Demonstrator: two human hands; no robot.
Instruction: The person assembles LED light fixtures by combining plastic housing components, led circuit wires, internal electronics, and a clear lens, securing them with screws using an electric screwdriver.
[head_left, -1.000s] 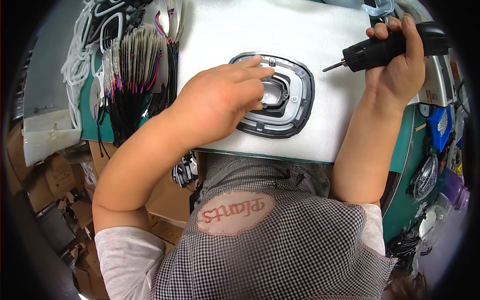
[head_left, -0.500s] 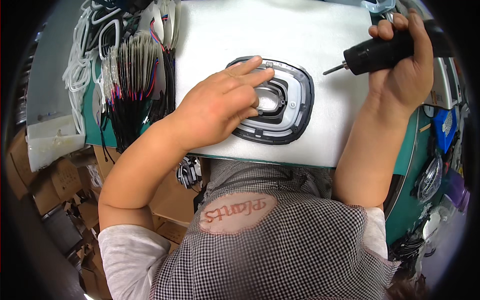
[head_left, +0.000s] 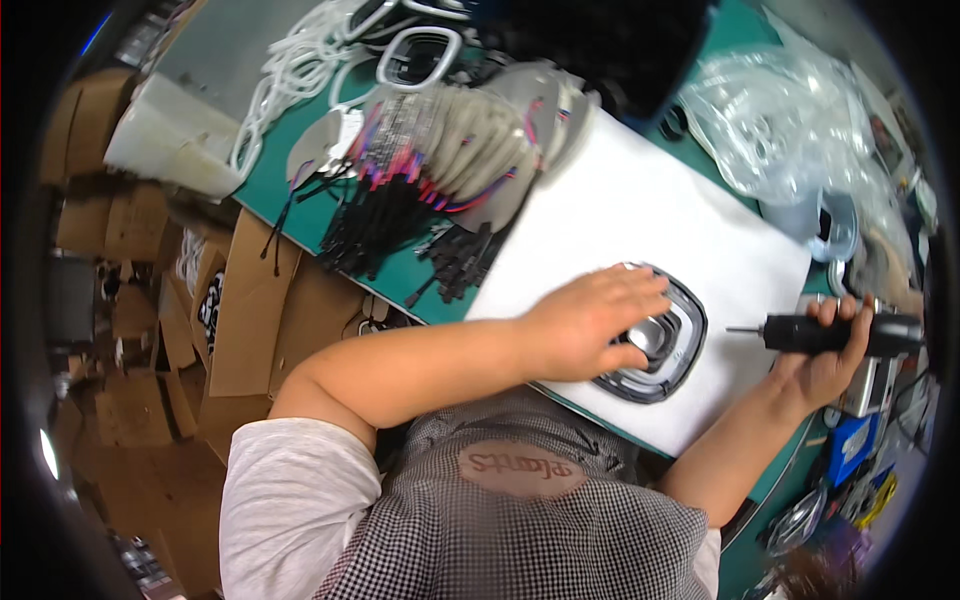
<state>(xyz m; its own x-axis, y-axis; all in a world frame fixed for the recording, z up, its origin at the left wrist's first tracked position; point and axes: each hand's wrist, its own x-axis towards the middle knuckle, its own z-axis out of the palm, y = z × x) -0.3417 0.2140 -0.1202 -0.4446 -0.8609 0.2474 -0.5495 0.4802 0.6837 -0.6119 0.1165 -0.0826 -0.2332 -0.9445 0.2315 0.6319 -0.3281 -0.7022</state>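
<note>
A rounded black-and-white plastic ring-shaped housing [head_left: 692,345] with an open silvery centre lies on a white foam sheet [head_left: 640,190]. My left hand [head_left: 585,320] rests over its left side, with fingers stretched out and the thumb apart; the palm hides part of the housing. To the right, my right hand [head_left: 815,375] is wrapped round a black electric screwdriver [head_left: 795,333]. The screwdriver's thin bit points left, held above the sheet and apart from the housing.
Flat grey-white pieces with red, blue and black wires [head_left: 440,150] stand bunched on the green table [head_left: 262,215]. White ring frames [head_left: 418,58] pile at the back left. Clear plastic bags [head_left: 770,110] lie back right, a blue tray [head_left: 852,450] right. Cardboard boxes [head_left: 245,300] stand left below.
The whole view has swung, so the sheet and housing appear turned and further right. My left hand's fingers have spread over the housing; the screwdriver stays in my right hand, now lower in view.
</note>
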